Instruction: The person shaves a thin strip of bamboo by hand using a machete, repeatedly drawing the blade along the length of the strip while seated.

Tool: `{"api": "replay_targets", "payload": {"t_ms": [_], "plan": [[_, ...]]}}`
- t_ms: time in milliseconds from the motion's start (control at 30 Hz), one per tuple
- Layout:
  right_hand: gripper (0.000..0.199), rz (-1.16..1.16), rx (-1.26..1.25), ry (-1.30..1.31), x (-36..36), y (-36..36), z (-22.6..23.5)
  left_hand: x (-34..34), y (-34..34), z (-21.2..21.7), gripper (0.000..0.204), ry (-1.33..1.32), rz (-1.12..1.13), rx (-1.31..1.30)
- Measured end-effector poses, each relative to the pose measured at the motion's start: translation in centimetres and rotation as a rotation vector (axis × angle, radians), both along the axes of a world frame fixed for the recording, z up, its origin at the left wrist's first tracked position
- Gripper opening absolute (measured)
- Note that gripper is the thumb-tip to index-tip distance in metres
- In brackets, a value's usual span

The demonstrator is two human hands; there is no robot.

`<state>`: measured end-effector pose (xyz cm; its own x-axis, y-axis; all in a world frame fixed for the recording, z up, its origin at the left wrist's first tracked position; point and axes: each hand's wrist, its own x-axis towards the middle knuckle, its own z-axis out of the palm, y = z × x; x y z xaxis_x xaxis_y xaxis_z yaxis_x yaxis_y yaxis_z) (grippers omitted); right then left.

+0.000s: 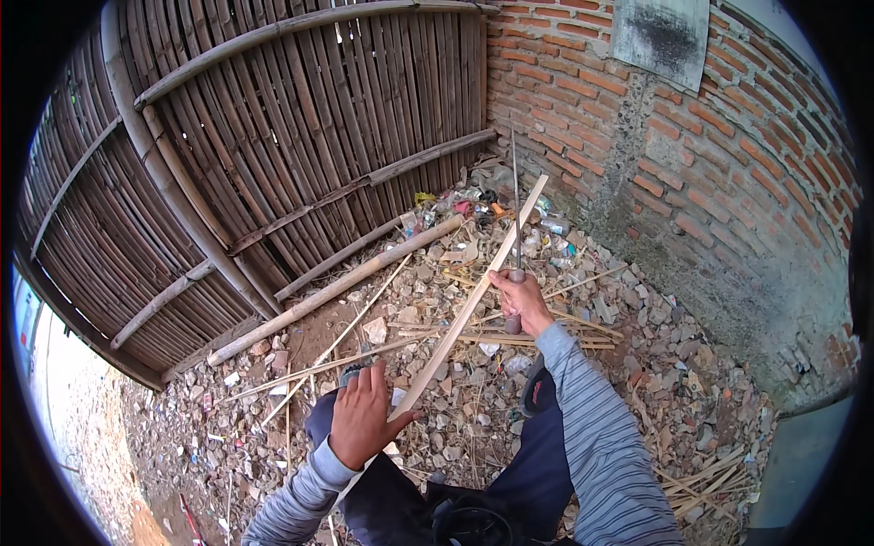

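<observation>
**Gripping Knife (pixel 517 276) Beside Pale Slat (pixel 466 305), Above Rubble (pixel 455 446)**

Seen from the head, with 12 o'clock at the top edge: clenching the knife's handle in the right hand (pixel 523 298), with thumb and forefinger up against the slat's near edge. Cannot tell how firmly pinched there. Held with blade toward 12 o'clock, crossing in front of the slat's upper part; cannot tell from this angle if touching.

Showing released, empty fingers on the left hand (pixel 362 414), fanned toward 12 o'clock, with the thumb stretched to 3 o'clock over the slat's lower part. Cannot confirm any contact there.

As for the slat, lies between the two hands, at 3 o'clock from the left fingers and 9 o'clock from the right. Nearer to the right hand at mid-length. Points with the far end to about 1 o'clock, on a long axis running back down to 7, and disappears partly behind the left hand.

Set against a fence (pixel 364 100) at 11 o'clock and a brick wall (pixel 746 200) at 2, with litter (pixel 464 207) at 1, a pole (pixel 336 289) at 9 and loose sticks (pixel 706 487) at 4.
</observation>
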<state>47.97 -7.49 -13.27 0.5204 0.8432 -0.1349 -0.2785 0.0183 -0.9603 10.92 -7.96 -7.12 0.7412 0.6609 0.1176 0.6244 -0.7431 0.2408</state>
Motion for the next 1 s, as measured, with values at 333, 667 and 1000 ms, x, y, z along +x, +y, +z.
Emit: {"api": "replay_targets", "payload": {"t_ms": [333, 667, 1000], "plan": [[0.032, -0.041, -0.135, -0.427, -1.3, 2.3, -2.2, 15.5, 6.5, -10.4, 0.057, -0.386, 0.034, -0.17], [0.026, 0.073, -0.133, -0.211, 0.0, 1.6, -1.7, 15.3, 6.5, -11.5, 0.036, -0.44, -0.079, -0.401], [0.037, -0.076, 0.012, -0.01, 1.1, 0.3, 1.3, 12.2, 8.6, -9.0, 0.036, -0.529, 0.02, -0.913]]}}
